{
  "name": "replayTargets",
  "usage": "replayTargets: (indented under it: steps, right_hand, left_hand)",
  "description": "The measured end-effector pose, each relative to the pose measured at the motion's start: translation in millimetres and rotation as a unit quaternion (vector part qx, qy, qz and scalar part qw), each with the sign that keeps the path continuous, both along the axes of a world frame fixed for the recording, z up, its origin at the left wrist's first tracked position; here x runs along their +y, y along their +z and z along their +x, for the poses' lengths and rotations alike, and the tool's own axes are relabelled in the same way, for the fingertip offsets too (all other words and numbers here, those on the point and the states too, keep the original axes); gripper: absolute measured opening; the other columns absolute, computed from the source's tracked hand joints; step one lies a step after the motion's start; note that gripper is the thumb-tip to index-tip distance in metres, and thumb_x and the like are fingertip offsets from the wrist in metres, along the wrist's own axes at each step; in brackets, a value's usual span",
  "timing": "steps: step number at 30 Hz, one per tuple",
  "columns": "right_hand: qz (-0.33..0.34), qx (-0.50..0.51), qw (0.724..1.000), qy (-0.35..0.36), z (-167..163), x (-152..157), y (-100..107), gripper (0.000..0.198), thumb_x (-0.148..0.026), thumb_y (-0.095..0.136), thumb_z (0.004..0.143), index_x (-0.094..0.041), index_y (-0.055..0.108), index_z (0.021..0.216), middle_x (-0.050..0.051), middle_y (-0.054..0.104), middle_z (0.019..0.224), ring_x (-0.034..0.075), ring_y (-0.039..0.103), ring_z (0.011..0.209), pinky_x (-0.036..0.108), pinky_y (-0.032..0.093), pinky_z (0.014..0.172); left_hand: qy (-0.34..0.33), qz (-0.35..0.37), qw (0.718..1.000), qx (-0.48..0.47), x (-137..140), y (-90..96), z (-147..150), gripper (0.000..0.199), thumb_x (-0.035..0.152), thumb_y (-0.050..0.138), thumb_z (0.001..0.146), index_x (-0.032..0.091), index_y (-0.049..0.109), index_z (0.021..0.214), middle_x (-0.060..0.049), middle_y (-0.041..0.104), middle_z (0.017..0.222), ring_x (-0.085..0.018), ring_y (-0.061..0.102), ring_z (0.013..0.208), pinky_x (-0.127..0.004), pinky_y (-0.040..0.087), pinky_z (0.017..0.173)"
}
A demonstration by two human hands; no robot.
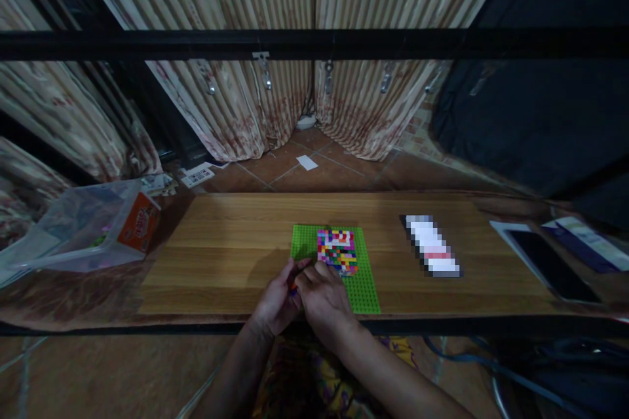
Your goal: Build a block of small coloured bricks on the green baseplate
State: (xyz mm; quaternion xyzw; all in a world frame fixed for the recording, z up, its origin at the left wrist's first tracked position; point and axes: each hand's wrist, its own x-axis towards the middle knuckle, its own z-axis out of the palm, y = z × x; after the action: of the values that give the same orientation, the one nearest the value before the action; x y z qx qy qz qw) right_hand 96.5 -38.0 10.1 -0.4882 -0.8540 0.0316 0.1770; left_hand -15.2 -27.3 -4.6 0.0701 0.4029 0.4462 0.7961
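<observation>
A green studded baseplate [362, 288] lies on the wooden board. Small toy bricks [337, 250] in many colours form a block on its upper middle. My left hand [279, 298] is cupped at the plate's left edge, its fingers curled around a few small toy bricks; orange and blue bits show between the hands. My right hand [327, 298] is over the plate's near-left part, fingers bent and pressed together against the left hand's fingers. Whatever lies between the right fingertips is hidden.
A clear plastic bin [93, 229] with an orange label stands left of the wooden board [221, 242]. A phone-like object with a blurred screen [432, 245] lies right of the plate. Farther right is a dark flat device [553, 266]. A black bar [314, 44] crosses before the curtains.
</observation>
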Motion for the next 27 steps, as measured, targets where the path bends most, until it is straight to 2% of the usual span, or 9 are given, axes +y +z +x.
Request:
replayTargets:
  steps: [5,10,16,19,23,25,27]
  right_hand:
    - [-0.004,0.008,1.000,0.007,4,-1,4,0.007,-0.016,0.057,0.083,-0.020,0.062,0.081,0.003,0.063,0.081,0.021,0.051,0.084,0.034,0.038,0.074]
    - [-0.009,0.034,0.999,0.001,8,1,3,0.012,-0.014,0.054,0.084,-0.020,0.062,0.077,0.003,0.064,0.079,0.019,0.051,0.078,0.031,0.038,0.070]
    - [-0.027,0.127,0.991,0.010,13,-4,1,0.017,-0.015,0.048,0.088,-0.021,0.064,0.084,0.003,0.066,0.082,0.018,0.055,0.082,0.029,0.041,0.075]
    - [-0.043,0.190,0.981,0.005,18,-11,6,0.017,-0.016,0.047,0.089,-0.022,0.062,0.086,0.002,0.066,0.085,0.016,0.056,0.083,0.027,0.043,0.074]
    - [-0.081,0.290,0.954,0.005,28,-21,21,0.017,-0.014,0.046,0.089,-0.022,0.060,0.083,0.002,0.065,0.084,0.016,0.058,0.084,0.027,0.045,0.075]
    - [-0.085,0.334,0.939,-0.006,34,-24,27,0.017,-0.013,0.047,0.089,-0.022,0.061,0.088,0.003,0.066,0.086,0.017,0.058,0.084,0.029,0.046,0.075]
    - [-0.080,0.365,0.927,-0.026,39,-26,30,0.019,-0.014,0.048,0.088,-0.023,0.062,0.096,0.003,0.066,0.090,0.017,0.059,0.086,0.030,0.047,0.076]
  left_hand:
    - [-0.006,0.005,1.000,-0.005,0,-1.2,0,0.035,0.038,0.048,0.089,0.014,0.063,0.108,-0.009,0.069,0.095,-0.015,0.065,0.078,-0.022,0.050,0.067]
    - [-0.008,0.019,1.000,-0.004,0,-5.8,0,0.034,0.039,0.050,0.087,0.014,0.063,0.107,-0.007,0.069,0.089,-0.013,0.063,0.070,-0.021,0.049,0.064]
    - [-0.008,0.027,0.999,0.020,-1,1.1,2,0.029,0.033,0.050,0.088,0.013,0.063,0.104,-0.007,0.068,0.084,-0.013,0.063,0.067,-0.023,0.049,0.063]
    - [0.016,0.011,0.998,0.056,-3,3.9,5,0.023,0.027,0.051,0.086,0.012,0.063,0.099,-0.005,0.065,0.076,-0.011,0.058,0.058,-0.021,0.046,0.053]
    - [0.074,-0.007,0.993,0.095,-6,5.6,7,0.015,0.021,0.050,0.085,0.010,0.061,0.089,0.001,0.054,0.061,-0.004,0.042,0.041,-0.015,0.030,0.036]
    - [0.098,-0.011,0.990,0.103,-6,9.3,4,0.013,0.018,0.048,0.085,0.010,0.059,0.084,0.002,0.050,0.059,-0.002,0.035,0.038,-0.014,0.026,0.034]
    - [0.120,-0.021,0.986,0.112,-6,16.8,1,0.013,0.014,0.047,0.086,0.011,0.057,0.079,0.002,0.050,0.060,-0.002,0.035,0.038,-0.014,0.028,0.034]
